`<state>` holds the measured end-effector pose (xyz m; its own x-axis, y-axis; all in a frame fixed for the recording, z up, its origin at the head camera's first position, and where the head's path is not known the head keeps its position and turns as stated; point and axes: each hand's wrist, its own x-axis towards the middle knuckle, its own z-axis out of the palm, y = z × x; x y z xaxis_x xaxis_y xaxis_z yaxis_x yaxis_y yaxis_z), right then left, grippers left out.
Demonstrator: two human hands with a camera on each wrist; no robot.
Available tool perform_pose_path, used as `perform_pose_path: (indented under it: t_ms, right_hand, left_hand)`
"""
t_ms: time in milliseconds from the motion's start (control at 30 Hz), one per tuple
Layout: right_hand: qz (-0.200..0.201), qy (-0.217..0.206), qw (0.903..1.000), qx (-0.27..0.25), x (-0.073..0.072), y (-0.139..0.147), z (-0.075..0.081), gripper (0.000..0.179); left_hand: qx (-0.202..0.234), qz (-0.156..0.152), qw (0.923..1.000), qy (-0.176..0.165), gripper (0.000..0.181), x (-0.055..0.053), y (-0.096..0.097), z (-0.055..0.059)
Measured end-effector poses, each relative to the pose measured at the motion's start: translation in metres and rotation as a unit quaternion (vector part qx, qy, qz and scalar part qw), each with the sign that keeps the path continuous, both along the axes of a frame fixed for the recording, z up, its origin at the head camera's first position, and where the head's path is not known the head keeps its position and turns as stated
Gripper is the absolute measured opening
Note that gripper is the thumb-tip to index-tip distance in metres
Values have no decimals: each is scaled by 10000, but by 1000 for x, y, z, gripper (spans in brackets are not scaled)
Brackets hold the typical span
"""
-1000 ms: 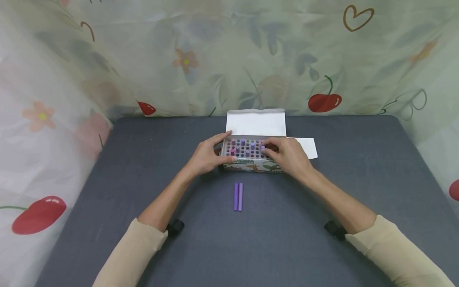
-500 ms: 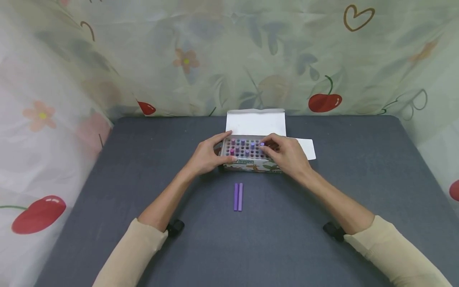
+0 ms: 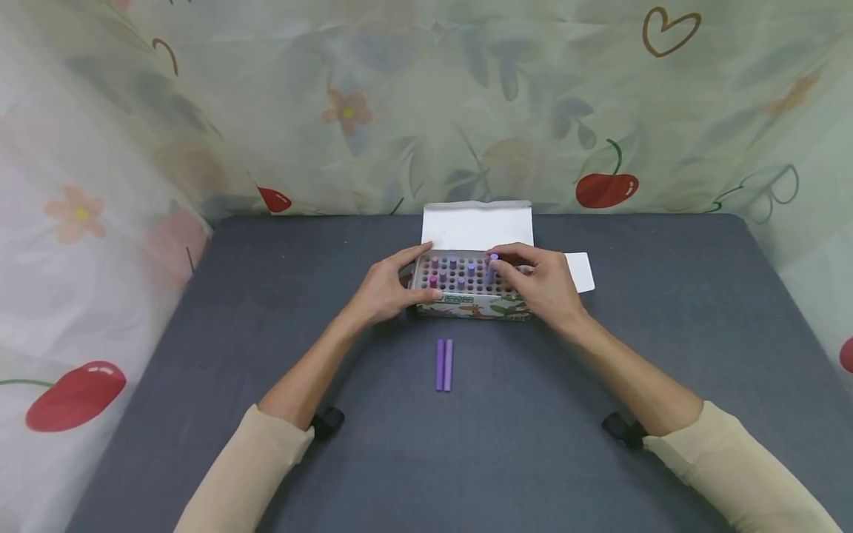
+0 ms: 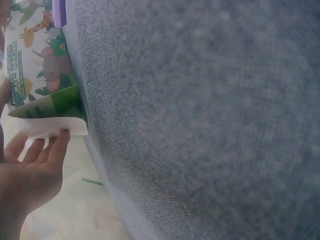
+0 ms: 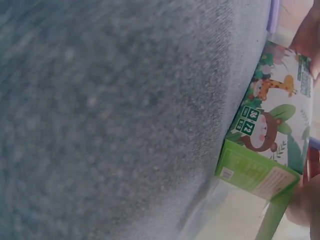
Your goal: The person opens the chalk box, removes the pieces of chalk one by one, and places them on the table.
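An open printed box (image 3: pixel 473 307) with a holed tray on top sits near the table's back edge. Several pink and purple crayons poke up from its holes. My left hand (image 3: pixel 386 290) grips the box's left end, thumb in front and fingers behind. Above the tray's right part, my right hand (image 3: pixel 543 285) pinches a purple crayon (image 3: pixel 491 272) upright. Its lower end is at the holes; I cannot tell how deep it sits. Two more purple crayons (image 3: pixel 443 365) lie side by side in front of the box. The right wrist view shows the box's animal-printed front (image 5: pixel 272 110).
A white lid flap (image 3: pixel 477 226) stands up behind the tray. Another white flap (image 3: pixel 580 272) sticks out on the right side. The dark grey table (image 3: pixel 520 444) extends to the front and both sides. A patterned curtain (image 3: pixel 426 111) hangs behind it.
My right hand has risen slightly, drawing the purple crayon upward so more of its length shows above the tray. My left hand keeps its place on the box.
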<state>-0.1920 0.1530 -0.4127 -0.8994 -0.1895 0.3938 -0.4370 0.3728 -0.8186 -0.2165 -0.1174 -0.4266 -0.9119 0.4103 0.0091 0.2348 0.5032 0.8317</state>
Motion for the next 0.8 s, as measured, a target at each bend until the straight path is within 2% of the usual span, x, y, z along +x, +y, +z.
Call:
perform_pose_path:
  t_ms: [167,267,400,633,800]
  right_hand:
    - [-75,273,9993,-249,7,-4,11,21]
    - [-62,239,9989,-395,13,-8,21,21]
    - [3,-196,9981,-578,19,-9,25,21]
    - [402,-961,9878,-1160,23,-8,16,26]
    - [483,-1315,9828,-1200,31,-10,15,28]
  left_hand:
    - [3,6,10000,5,83,0,0,-1]
    - [14,13,10000,1,83,0,0,0]
    - [7,18,10000,1,83,0,0,0]
    - [-28,35,10000,19,84,-1,1,0]
    - [7,35,10000,-7,84,0,0,1]
